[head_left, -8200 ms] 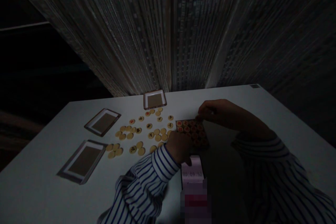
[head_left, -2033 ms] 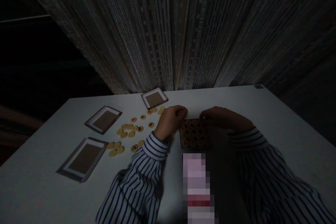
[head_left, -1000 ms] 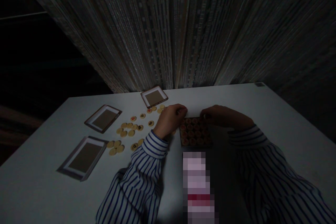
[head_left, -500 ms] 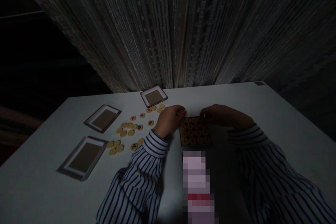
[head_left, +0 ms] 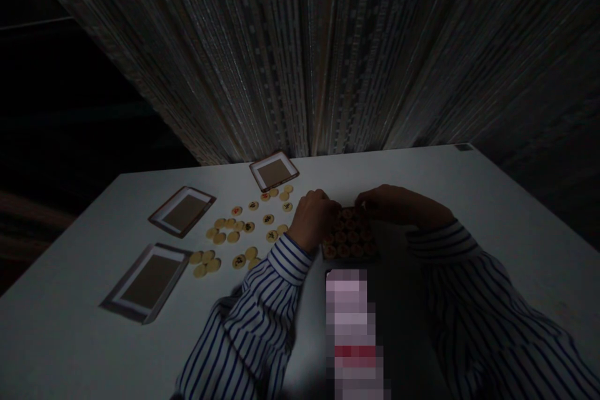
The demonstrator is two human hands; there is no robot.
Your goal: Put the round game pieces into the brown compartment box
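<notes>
A small square box (head_left: pixel 372 254) filled with rows of round Chinese chess pieces (head_left: pixel 343 237) lies before me. My left hand (head_left: pixel 315 217) reaches over its far left corner, covering some pieces there. The fingers are drawn together at the tips; whatever is between them is hidden. At the far right corner of the box, my right hand (head_left: pixel 398 205) curls its fingers and thumb together at the rim, and I cannot make out anything in them. Loose Chinese chess pieces (head_left: pixel 249 227) are scattered on the table left of my left hand, some showing red or black characters.
Three shallow box parts lie left on the white table (head_left: pixel 84 275): a near one (head_left: pixel 150 281), a middle one (head_left: pixel 184 210) and a far one (head_left: pixel 274 171). A pixelated object (head_left: pixel 351 325) lies in front of the box. A patterned curtain (head_left: pixel 300 62) hangs behind the table.
My left hand has moved right, further over the box, uncovering loose pieces beside its wrist. My right hand has stayed nearly in place at the far right corner.
</notes>
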